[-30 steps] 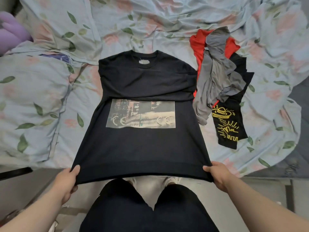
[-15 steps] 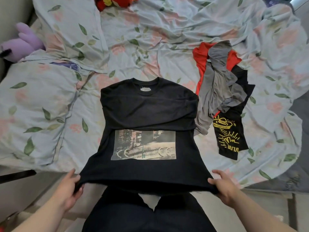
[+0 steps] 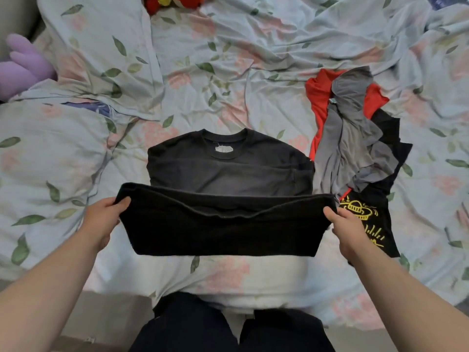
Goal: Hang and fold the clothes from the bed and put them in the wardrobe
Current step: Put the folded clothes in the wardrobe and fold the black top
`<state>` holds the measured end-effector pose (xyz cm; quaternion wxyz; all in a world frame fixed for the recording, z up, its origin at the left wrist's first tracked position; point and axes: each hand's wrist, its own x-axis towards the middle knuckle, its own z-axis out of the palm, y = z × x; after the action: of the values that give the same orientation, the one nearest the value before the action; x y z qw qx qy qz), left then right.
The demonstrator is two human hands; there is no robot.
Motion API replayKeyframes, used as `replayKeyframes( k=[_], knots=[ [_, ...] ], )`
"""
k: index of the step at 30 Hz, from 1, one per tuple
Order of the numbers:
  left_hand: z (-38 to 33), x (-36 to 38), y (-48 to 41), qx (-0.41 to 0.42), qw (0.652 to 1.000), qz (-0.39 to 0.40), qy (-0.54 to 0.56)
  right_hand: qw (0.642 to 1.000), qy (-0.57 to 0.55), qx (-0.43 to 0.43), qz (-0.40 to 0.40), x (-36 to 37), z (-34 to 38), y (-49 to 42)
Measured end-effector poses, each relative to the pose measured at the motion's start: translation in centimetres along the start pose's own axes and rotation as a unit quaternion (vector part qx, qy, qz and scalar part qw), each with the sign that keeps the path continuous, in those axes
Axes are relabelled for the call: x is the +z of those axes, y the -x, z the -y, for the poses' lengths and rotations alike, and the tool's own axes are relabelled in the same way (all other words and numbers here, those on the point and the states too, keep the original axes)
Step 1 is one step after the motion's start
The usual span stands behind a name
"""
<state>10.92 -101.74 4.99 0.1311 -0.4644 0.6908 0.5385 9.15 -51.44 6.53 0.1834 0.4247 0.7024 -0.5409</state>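
Hands: the left hand (image 3: 105, 219) and right hand (image 3: 349, 228) each pinch a bottom corner of the black shirt (image 3: 228, 168).
Shirt: on the bed (image 3: 253, 59), half folded.
Left: clothes pile (image 3: 355, 138) waits unfolded; wardrobe not seen.

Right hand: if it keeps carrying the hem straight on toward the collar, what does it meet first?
Most likely the upper half of the black T-shirt, near its right edge. The right hand grips the hem and points up the bed; the grey garment lies just right of that line. Height is unclear.
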Motion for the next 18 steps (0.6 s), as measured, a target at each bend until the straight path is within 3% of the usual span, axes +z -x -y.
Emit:
replayKeyframes(
  k=[5,9,18],
  knots=[
    [-3.2,4.4,-7.7,0.039,0.998,-0.037,-0.014,0.990,0.067,-0.088,-0.091,3.7,3.1,-7.5],
    [-5.5,9.2,-13.2,0.103,0.984,-0.136,-0.061,0.964,0.129,-0.158,-0.173,7.3,6.0,-14.1],
    [-5.3,14.9,-23.8,0.123,0.955,-0.224,-0.151,0.923,0.233,-0.219,-0.213,13.3,9.4,-26.4]
  ],
)
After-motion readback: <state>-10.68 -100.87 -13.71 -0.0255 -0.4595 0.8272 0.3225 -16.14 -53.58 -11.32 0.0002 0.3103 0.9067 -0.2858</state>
